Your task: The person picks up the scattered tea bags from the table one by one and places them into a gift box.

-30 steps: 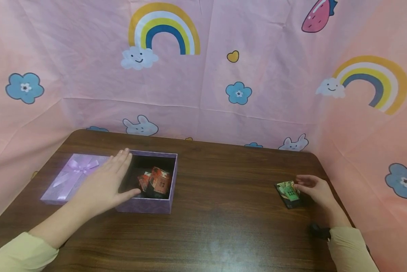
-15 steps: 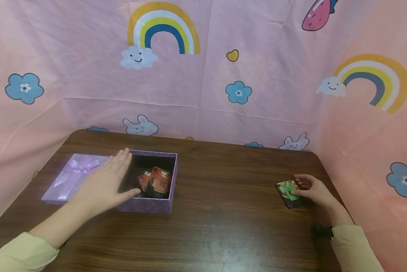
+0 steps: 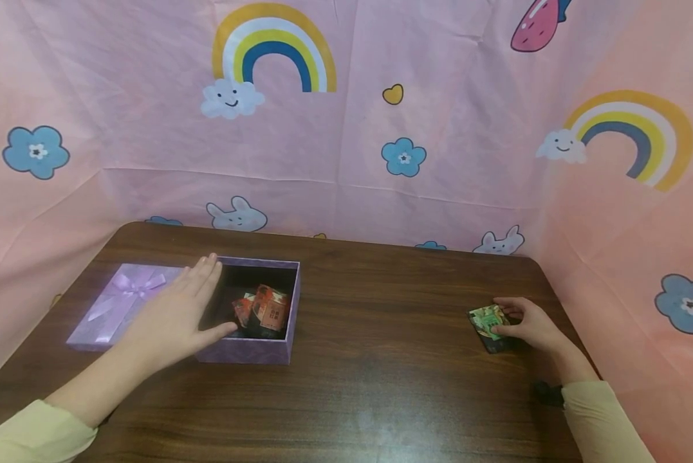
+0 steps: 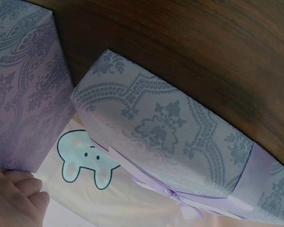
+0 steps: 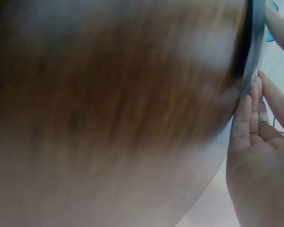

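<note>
A lilac gift box (image 3: 244, 350) stands at the left with its top off. Inside it lie red-and-black packets (image 3: 271, 308). My left hand (image 3: 172, 315) rests along the box's left side with straight fingers, the thumb spread towards the front rim. In the left wrist view its fingertips (image 4: 26, 187) are at the edge of the patterned box wall (image 4: 23, 90). At the right, a green-and-black packet (image 3: 486, 320) lies on the table. My right hand (image 3: 534, 325) pinches its right edge, thumb on top, fingers at the far side. The right wrist view shows the packet edge-on (image 5: 254, 42).
The box lid (image 3: 120, 299), tied with a lilac ribbon bow, lies left of the box, partly behind my left forearm. A brown wooden table (image 3: 369, 360) spreads between the hands. Patterned pink cloth (image 3: 346, 128) hangs around the table's back and sides.
My right thumb has moved onto the top of the green-and-black packet, and the fingers have closed in at its edge. The left hand stays at the box.
</note>
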The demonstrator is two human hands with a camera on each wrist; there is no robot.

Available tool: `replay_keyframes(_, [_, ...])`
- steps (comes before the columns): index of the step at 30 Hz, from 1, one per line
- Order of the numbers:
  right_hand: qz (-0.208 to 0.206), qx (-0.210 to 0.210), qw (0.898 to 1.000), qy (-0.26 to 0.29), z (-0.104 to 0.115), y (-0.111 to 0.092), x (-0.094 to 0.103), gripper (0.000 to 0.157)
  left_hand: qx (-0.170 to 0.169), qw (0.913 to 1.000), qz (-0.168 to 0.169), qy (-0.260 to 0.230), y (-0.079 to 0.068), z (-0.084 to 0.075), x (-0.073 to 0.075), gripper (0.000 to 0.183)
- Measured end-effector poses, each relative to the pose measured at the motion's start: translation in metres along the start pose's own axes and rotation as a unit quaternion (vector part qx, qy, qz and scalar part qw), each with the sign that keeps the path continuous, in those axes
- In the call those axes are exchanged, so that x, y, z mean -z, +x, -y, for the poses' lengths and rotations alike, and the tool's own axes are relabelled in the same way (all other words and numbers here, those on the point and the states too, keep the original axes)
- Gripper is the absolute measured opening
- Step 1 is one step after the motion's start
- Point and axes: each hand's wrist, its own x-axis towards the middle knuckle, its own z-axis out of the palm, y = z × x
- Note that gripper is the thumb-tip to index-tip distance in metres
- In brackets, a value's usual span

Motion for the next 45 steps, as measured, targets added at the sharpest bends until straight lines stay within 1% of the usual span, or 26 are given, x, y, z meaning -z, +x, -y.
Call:
replay_keyframes(4, [0.005,-0.013,1.0,-0.005,0.005,0.001,0.002,0.063,-0.001,1.0,0.001,0.001,0.0,0.0,0.0,0.111])
replay_keyframes(12, [0.009,-0.017,1.0,0.001,0.012,0.004,0.005,0.058,-0.002,1.0,0.0,0.002,0.0,-0.001,0.001,0.11])
replay_keyframes(16, [0.006,-0.024,1.0,-0.003,0.012,0.006,0.006,0.055,0.001,1.0,-0.001,-0.004,-0.001,-0.001,0.001,0.11])
replay_keyframes(19, [0.001,-0.019,1.0,-0.006,0.01,0.009,0.006,0.053,0.001,1.0,-0.002,-0.004,-0.001,0.0,0.001,0.111])
replay_keyframes(27, [-0.028,0.0,1.0,-0.01,0.01,0.011,0.005,0.043,-0.001,1.0,-0.001,-0.002,0.0,0.001,0.0,0.111])
replay_keyframes(33, [-0.043,0.009,0.999,-0.027,0.018,0.014,0.007,0.032,0.0,1.0,-0.002,-0.005,-0.001,0.0,0.0,0.111])
replay_keyframes(40, [-0.083,0.014,0.996,-0.028,0.028,0.018,0.01,0.013,-0.002,1.0,-0.006,0.0,-0.001,0.0,0.0,0.111])
replay_keyframes(45, [-0.111,0.027,0.993,-0.02,0.037,0.02,0.015,0.009,-0.003,1.0,-0.005,-0.001,-0.001,0.0,0.001,0.11])
